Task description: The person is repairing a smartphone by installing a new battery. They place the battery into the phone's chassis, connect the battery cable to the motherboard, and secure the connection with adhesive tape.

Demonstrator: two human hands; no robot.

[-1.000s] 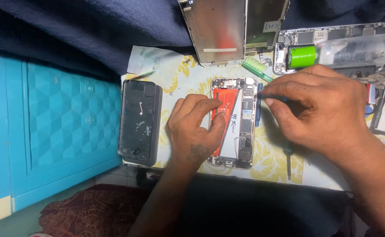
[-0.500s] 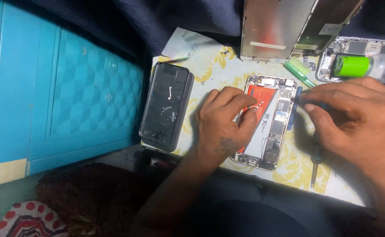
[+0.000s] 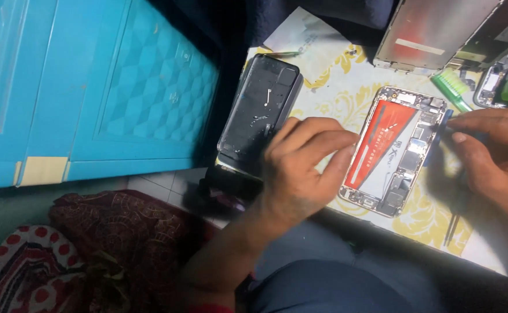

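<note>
1. a turquoise cabinet (image 3: 92,87) stood far left of the hands.
2. a black phone shell (image 3: 258,113) lay just left of the left hand (image 3: 300,168).
3. that hand pressed its fingers flat against the opened phone (image 3: 396,150), gripping nothing.
4. the right hand (image 3: 491,153) pinched a blue pry tool (image 3: 436,136) at the phone's right edge.

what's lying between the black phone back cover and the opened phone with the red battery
The left hand rests there on the patterned mat, between the black back cover and opened phone, in the head view.

We are resting our left hand (image 3: 300,168) beside the opened phone (image 3: 396,150), fingers touching its left edge. Our right hand (image 3: 497,156) is holding a blue tool (image 3: 436,136) at its right edge.
</note>
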